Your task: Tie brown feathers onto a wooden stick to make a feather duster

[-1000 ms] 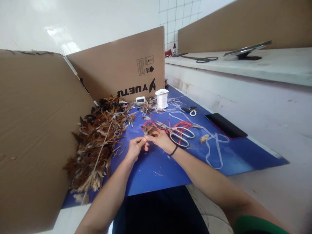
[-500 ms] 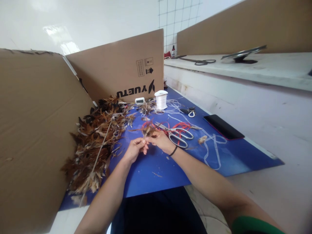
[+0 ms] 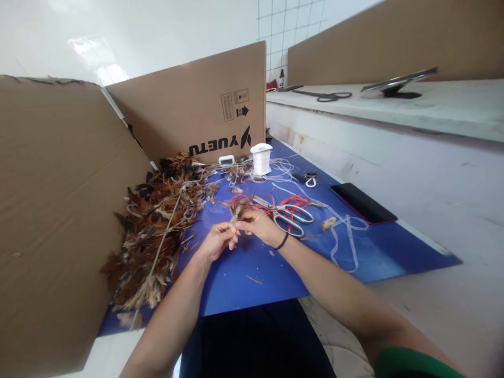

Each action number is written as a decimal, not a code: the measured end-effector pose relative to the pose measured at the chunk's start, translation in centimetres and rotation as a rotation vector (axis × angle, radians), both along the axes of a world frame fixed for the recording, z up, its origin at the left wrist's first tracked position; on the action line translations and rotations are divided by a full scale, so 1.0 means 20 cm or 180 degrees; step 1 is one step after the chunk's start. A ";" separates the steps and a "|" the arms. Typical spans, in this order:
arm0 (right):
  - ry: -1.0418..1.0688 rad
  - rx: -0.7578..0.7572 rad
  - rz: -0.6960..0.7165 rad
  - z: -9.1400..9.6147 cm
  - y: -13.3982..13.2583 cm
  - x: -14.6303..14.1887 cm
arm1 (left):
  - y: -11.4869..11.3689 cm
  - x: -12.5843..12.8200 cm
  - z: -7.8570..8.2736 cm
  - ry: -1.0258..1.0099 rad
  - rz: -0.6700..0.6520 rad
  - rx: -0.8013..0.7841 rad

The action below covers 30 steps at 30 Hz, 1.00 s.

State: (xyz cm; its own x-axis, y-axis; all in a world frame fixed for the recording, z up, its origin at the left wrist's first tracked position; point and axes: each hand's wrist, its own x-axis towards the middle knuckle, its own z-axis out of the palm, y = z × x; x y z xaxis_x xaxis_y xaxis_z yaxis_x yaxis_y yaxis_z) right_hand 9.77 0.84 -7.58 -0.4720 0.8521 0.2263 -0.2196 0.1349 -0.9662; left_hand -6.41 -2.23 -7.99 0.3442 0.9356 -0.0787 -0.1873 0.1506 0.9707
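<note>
A small bunch of brown feathers [image 3: 237, 208] stands up between my hands, its pale lower end pinched in my fingertips. My left hand [image 3: 218, 240] grips that end from the left, thumb and forefinger pressed together. From the right, my right hand [image 3: 258, 227], with a black band at the wrist, pinches the same bunch. Just beyond it lie grey-handled scissors [image 3: 289, 218] among red ribbon [image 3: 294, 201]. To the left is a big heap of brown feathers [image 3: 157, 231] with a pale thin stick across it. The fingers hide the base of the bunch.
A spool of white ribbon [image 3: 261, 160] stands at the back of the blue tabletop [image 3: 252, 283], loose ribbon trailing right. A black phone [image 3: 364, 203] lies near the right edge. Cardboard panels [image 3: 189, 110] wall the left and back. A white ledge [image 3: 425, 107] runs along the right.
The feather bunch has tilted more upright between my fingers. Both hands stay in nearly the same place, and the whole view has shifted slightly.
</note>
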 end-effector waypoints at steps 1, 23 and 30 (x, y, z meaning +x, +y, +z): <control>0.0005 -0.0004 0.0014 0.00 0.00 0.00 | 0.00 0.00 0.00 -0.0009 -0.0012 0.0004; 0.0558 -0.0729 -0.0079 0.03 -0.02 -0.01 | 0.00 0.03 0.02 0.0098 0.0218 0.0853; 0.0650 -0.0767 -0.0027 0.03 -0.02 -0.03 | 0.01 0.03 -0.01 0.0129 0.0451 0.0849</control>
